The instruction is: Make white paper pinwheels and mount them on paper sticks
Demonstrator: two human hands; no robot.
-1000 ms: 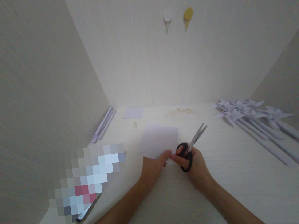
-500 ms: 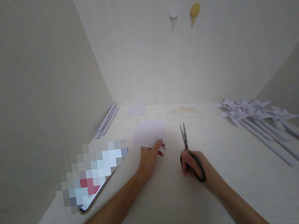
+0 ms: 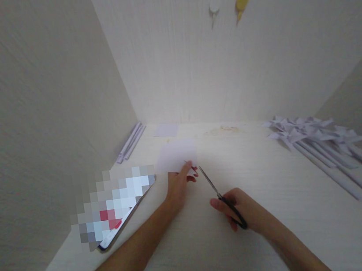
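In the middle of the head view lies a pale square sheet of paper [image 3: 174, 153]. My left hand [image 3: 178, 188] grips the sheet's near right part between thumb and fingers, and the fingertips are partly hidden. To its right, my right hand [image 3: 243, 205] holds a pair of scissors [image 3: 232, 209] with black handles. The blades point up and left, seen nearly edge-on, so their gap cannot be judged. Their tips are close to my left fingertips but apart from them and the paper.
A phone [image 3: 129, 211] lies at the left, its screen blurred. Behind it are rolled paper sticks [image 3: 131, 143] and a smaller paper piece [image 3: 167, 130]. Several paper pinwheels [image 3: 303, 130] are piled at the right. White [image 3: 215, 4] and yellow hooks [image 3: 242, 1] hang on the back wall.
The scissors have swung from pointing away with parted blades to pointing left, towards the paper. My left hand keeps its hold on the sheet. The view has shifted slightly.
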